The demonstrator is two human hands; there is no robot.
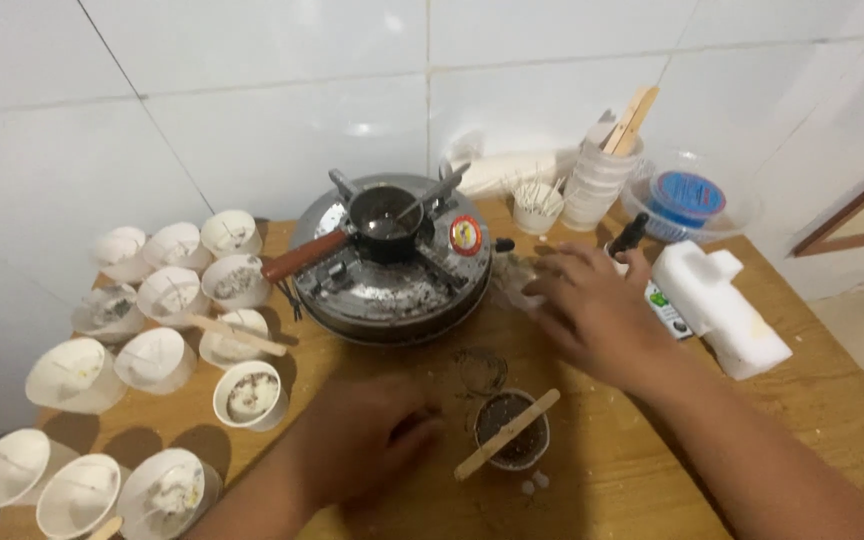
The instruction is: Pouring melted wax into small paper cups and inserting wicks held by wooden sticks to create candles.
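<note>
I see my left hand (367, 445) resting on the wooden table (642, 470), near side, fingers loosely curled and holding nothing, just left of a small cup (512, 432) with dark filling. A flat wooden stick (507, 434) lies across this cup's rim. My right hand (597, 310) is farther and to the right, fingers spread and flat, touching a pale crumpled thing whose kind I cannot tell. Beyond it stands a round metal stove (392, 275) carrying a small dark pot (384, 222) with a reddish handle. At the left are many white cups (167, 300), smooth and round. A white foam block (722, 310) lies at the right.
</note>
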